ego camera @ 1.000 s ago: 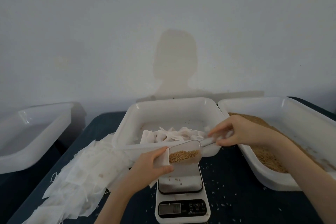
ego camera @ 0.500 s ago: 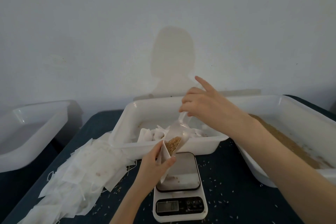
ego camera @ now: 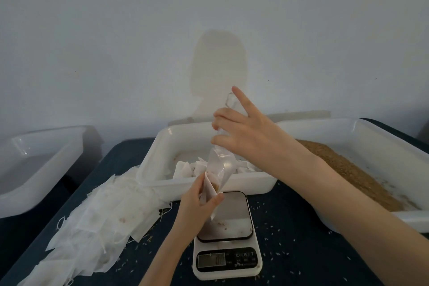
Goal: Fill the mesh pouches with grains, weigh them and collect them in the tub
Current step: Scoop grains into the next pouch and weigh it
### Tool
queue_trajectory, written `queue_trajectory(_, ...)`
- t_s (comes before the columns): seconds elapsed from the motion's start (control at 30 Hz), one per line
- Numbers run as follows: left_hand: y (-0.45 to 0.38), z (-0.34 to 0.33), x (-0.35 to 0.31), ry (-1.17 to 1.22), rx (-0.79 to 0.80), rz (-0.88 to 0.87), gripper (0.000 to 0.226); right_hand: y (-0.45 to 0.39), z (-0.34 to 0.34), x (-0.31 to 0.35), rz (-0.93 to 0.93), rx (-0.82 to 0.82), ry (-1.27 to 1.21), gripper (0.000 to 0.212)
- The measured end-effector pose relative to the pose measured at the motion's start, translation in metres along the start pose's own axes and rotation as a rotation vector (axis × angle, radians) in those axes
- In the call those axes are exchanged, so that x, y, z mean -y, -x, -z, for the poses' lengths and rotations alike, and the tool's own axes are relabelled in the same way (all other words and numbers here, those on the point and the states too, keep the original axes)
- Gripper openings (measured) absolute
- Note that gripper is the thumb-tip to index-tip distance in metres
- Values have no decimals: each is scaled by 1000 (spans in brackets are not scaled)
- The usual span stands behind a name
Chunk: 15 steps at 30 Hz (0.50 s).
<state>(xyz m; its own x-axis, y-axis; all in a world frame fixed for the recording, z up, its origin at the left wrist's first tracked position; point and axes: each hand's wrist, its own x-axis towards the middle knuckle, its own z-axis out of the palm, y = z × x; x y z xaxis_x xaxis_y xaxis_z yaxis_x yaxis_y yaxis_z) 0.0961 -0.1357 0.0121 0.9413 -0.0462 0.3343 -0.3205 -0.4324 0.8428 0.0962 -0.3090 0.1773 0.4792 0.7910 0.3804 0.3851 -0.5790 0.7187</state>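
My left hand (ego camera: 197,206) pinches a white mesh pouch (ego camera: 211,193) open just above the kitchen scale (ego camera: 226,237). My right hand (ego camera: 246,137) grips the handle of a clear plastic scoop (ego camera: 220,160), tipped almost upright with its mouth in the pouch; a few brown grains show at the pouch mouth. Behind them, the middle white tub (ego camera: 160,158) holds several filled pouches. The right tub (ego camera: 362,132) holds brown grains (ego camera: 348,169).
A heap of flat white pouches (ego camera: 99,218) lies on the dark table left of the scale. Another white tub (ego camera: 34,165) stands at the far left, off the table. Loose grains are scattered on the table around the scale. A pale wall rises behind.
My right hand has raised the scoop from level to nearly upright, and the grains have slid from it into the pouch held by my left hand.
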Motion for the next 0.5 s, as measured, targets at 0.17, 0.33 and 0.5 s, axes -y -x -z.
queue_trajectory(0.17,-1,2,-1,-9,-9,-32,18,6,-5,-4,-39,-102,48,59)
queue_trajectory(0.33,0,12,-5,22,-15,-23,27,25,-33,-12,-205,-110,1,58)
queue_trajectory(0.5,0,15,-7,43,-19,3,37,42,-46,-13,-253,-32,-151,70)
